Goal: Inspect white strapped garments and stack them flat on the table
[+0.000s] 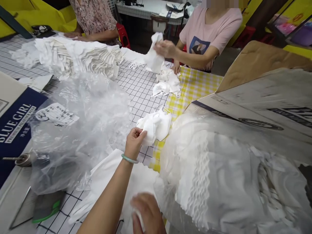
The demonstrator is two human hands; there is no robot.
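Right hand (pixel 148 213) blurred, cut off, can't tell grip; left hand (pixel 135 140) pinches white cloth (pixel 151 127) pointing toward desk (pixel 136 87) far edge, long axis unclear.

Cloth (pixel 149 130) between plastic bag (pixel 99 110) and carton (pixel 255 100) (right).

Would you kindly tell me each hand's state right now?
Left hand: closed, pinching a white cloth piece.
Right hand: blurred, fingers curved; whether it holds anything cannot be told.
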